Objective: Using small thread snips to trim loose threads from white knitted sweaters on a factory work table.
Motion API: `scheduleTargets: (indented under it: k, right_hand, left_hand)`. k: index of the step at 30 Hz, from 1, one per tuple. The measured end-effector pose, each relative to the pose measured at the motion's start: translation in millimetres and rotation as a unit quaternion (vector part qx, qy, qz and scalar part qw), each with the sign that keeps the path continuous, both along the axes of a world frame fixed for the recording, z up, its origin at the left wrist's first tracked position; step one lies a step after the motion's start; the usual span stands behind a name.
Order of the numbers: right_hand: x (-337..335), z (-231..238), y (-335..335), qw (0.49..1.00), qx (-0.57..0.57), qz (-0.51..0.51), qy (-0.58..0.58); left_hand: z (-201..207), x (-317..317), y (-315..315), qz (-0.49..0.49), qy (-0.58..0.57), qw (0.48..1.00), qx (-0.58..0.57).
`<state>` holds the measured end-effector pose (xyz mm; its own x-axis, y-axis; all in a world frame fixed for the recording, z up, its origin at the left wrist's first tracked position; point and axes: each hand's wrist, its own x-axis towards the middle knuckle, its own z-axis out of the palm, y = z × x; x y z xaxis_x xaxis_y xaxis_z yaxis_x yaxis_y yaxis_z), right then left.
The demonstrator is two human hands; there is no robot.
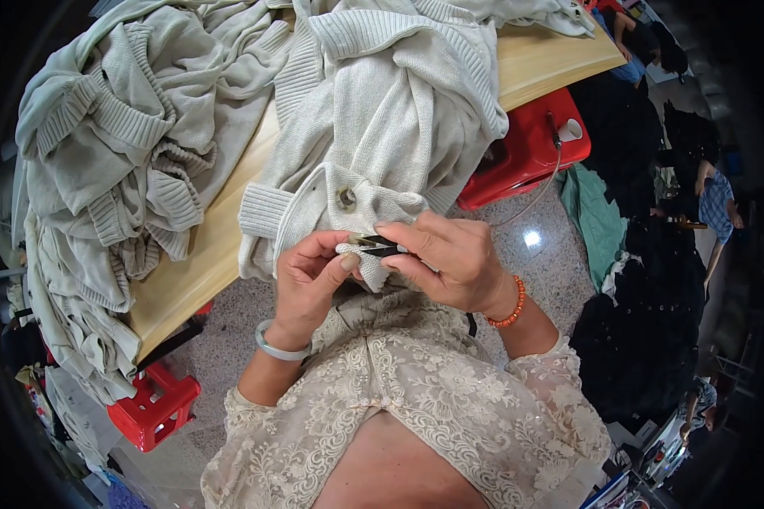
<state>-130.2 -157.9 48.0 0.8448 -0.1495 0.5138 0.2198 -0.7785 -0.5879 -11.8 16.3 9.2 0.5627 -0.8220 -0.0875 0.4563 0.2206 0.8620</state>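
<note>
A cream knitted cardigan (pixel 373 110) hangs over the table's near edge, its lower part drawn toward me. My left hand (pixel 312 278) pinches a folded edge of the knit between thumb and fingers. In my right hand (pixel 457 259) is a pair of small dark thread snips (pixel 382 247), held by thumb and fingers. The blades point left and lie against the pinched knit, close to my left fingertips. Just above them, a round brownish button (pixel 345 198) shows on the garment. Whether the blades touch a thread is too small to tell.
A heap of similar cream knitwear (pixel 132 127) covers the left of the wooden table (pixel 199 246). Red plastic stools (pixel 530 148) stand right of the table and below it at left. A thin cable, green cloth (pixel 592 220) and dark fabric (pixel 628 314) lie right. Other people sit at far right.
</note>
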Motion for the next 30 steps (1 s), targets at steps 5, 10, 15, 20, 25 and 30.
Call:
scheduleTargets:
  k: [5,10,15,20,25,30]
  right_hand:
    - [0.1,-4.2,3.6,1.000,-0.010,-0.003,-0.008]
    - [-0.3,-6.7,2.9,1.000,0.007,-0.008,-0.019]
    - [-4.1,-4.2,0.0,1.000,0.001,-0.020,-0.009]
    - [-4.8,-5.8,-3.3,1.000,0.012,-0.023,0.000]
    - [-5.4,-2.8,-2.0,1.000,0.015,-0.004,0.001]
    - [-8.3,-2.4,-1.6,0.997,0.061,0.014,0.036]
  left_hand:
    - [-2.3,-0.3,0.7,0.002,0.019,1.000,-0.004]
    - [-4.8,-0.4,0.5,0.003,0.029,1.000,-0.010]
    - [-6.9,-0.6,2.4,0.008,0.026,0.999,-0.017]
    - [-6.4,-0.1,-0.6,0.005,0.031,0.999,-0.009]
    - [-6.5,-0.4,-0.6,0.012,0.031,0.999,-0.010]
    - [-4.5,-2.4,-0.9,0.014,-0.032,0.999,0.004]
